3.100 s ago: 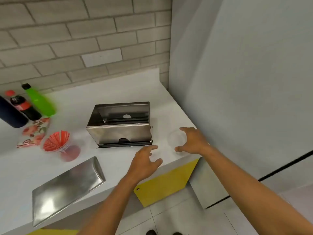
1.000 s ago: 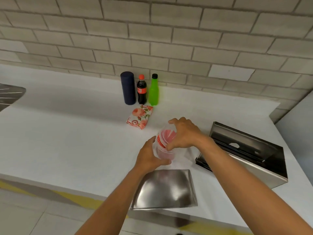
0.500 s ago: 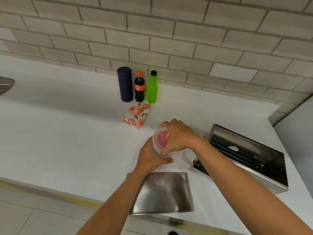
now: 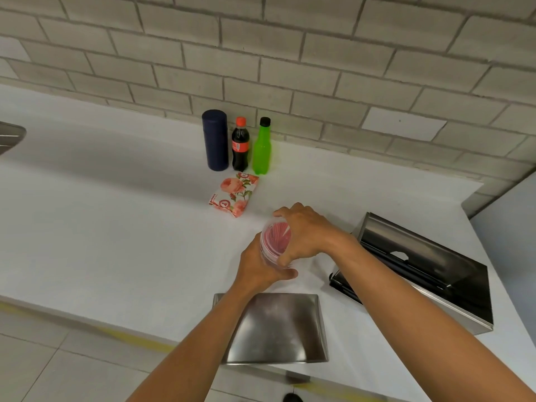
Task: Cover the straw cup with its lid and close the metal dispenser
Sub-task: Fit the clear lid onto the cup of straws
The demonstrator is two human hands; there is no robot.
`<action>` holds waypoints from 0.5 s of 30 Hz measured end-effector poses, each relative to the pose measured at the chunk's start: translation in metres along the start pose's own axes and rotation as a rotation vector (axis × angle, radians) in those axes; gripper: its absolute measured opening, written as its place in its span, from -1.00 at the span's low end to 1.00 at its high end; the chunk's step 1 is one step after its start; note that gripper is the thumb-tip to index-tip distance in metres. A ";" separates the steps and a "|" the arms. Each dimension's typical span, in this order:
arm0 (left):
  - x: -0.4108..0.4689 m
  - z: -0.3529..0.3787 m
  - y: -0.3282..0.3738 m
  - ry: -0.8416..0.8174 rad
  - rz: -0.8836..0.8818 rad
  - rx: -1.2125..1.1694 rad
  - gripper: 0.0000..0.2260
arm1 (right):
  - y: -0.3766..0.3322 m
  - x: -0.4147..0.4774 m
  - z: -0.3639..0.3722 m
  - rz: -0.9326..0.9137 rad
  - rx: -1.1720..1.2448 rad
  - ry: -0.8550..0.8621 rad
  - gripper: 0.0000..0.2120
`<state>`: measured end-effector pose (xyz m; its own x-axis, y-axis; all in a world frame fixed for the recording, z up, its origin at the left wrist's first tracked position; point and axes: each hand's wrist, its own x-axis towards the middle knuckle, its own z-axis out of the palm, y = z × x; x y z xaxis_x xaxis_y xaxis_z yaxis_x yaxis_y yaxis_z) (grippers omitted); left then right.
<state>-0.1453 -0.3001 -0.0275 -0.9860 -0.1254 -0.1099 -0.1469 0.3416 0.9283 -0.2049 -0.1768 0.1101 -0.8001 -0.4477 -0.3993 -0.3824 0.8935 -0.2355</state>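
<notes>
Near the front edge of the white counter (image 4: pixel 116 227), both hands meet around the clear plastic straw cup (image 4: pixel 274 242), which is packed with red straws. The left hand (image 4: pixel 259 266) wraps the cup's side from below and its near side, its grip closed on the cup wall with the thumb lying across the front. The right hand (image 4: pixel 304 233) lies over the top, its grip curled on the clear lid (image 4: pixel 269 227) at the cup's rim; whether the lid is fully seated cannot be told. Just right of the hands the metal dispenser (image 4: pixel 420 271) stands open on the counter, its dark interior and slot showing. Its flat metal cover (image 4: pixel 275 329) lies apart from it, at the counter's front edge under the left forearm. Farther back, a floral tissue pack (image 4: pixel 234 197) lies flat, and behind it, near the brick wall, stand a dark blue cylinder (image 4: pixel 215 140), a cola bottle (image 4: pixel 240 145) and a green bottle (image 4: pixel 262 147), side by side.
</notes>
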 end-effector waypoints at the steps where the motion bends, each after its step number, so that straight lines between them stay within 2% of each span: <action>1: 0.000 0.000 0.000 -0.002 0.007 0.007 -0.08 | 0.000 0.000 0.000 -0.001 -0.008 -0.011 0.15; 5: 0.003 0.004 -0.001 0.008 0.003 0.028 -0.01 | 0.000 0.004 0.003 -0.003 -0.021 -0.037 0.25; 15: 0.006 0.009 -0.004 0.039 -0.012 0.009 -0.03 | 0.004 0.010 0.005 -0.022 -0.032 -0.055 0.21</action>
<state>-0.1508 -0.2939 -0.0350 -0.9803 -0.1660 -0.1070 -0.1598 0.3482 0.9237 -0.2122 -0.1783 0.1011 -0.7650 -0.4679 -0.4425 -0.4151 0.8836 -0.2166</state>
